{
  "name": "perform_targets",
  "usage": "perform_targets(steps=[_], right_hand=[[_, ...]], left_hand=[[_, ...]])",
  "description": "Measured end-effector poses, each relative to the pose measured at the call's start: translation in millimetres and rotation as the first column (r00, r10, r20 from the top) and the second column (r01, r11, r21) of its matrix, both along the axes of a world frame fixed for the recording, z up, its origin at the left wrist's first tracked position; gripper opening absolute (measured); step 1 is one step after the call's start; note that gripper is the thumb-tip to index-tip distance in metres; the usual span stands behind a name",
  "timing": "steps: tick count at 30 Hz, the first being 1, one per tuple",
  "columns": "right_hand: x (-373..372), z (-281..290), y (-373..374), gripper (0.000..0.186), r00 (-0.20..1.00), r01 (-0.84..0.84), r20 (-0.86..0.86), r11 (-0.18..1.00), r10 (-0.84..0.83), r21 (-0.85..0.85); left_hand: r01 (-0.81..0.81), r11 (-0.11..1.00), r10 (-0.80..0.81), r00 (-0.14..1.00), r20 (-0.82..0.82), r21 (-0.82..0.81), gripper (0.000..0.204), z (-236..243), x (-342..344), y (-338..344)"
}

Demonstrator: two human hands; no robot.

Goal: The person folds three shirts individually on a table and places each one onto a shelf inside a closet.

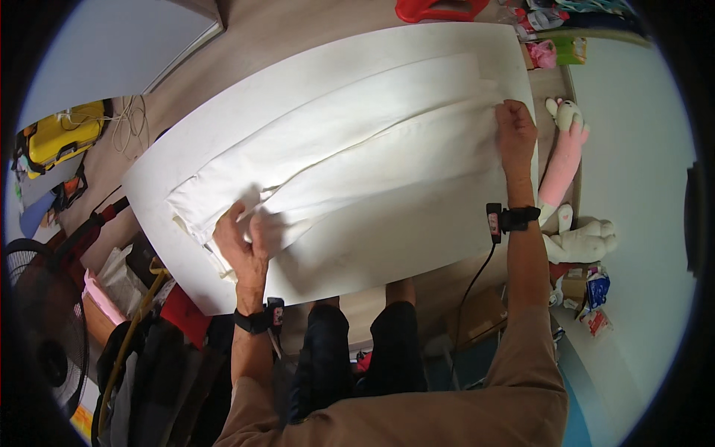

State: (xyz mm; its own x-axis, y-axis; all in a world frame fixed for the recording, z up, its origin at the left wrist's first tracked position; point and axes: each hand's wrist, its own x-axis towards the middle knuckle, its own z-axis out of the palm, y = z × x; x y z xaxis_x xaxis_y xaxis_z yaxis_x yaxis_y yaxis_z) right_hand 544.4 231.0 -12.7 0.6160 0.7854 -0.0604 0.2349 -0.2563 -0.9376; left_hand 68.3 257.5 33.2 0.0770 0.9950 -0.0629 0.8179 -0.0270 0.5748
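White trousers [372, 160] lie lengthwise across a white table [387, 246], the waist end at the left and the two legs running to the right. My right hand [515, 138] is closed in a pinch at the hem of the nearer leg, by the table's right edge. Over the waist end, near where the legs part, my left hand [242, 242] has thumb and fingers apart. Its fingertips are smeared by motion, and a shadow falls on the cloth beside them. Each wrist wears a black strap with a small device.
Pink and white plush toys [564, 160] lie along the right side. A black fan [48, 328] and piled dark clothes [156, 372] are at the left, a yellow case [67, 134] farther back. Beyond the far edge sits a red plastic stool [439, 9]. A cable hangs from my right wrist.
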Motion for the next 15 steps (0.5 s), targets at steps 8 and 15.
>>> perform_targets(steps=[8, 15], right_hand=[[-21, 25, 28, 0.012, 0.995, 0.097, 0.011, 0.992, -0.098, 0.076], [0, -11, 41, 0.019, 0.973, 0.006, 0.229, 0.990, 0.027, -0.140]], left_hand=[[0.226, 0.972, -0.229, 0.973, -0.042, -0.065, 0.020, -1, 38, 26], [0.131, 0.989, -0.130, 0.991, -0.018, 0.070, 0.012, -14, 49, 31]])
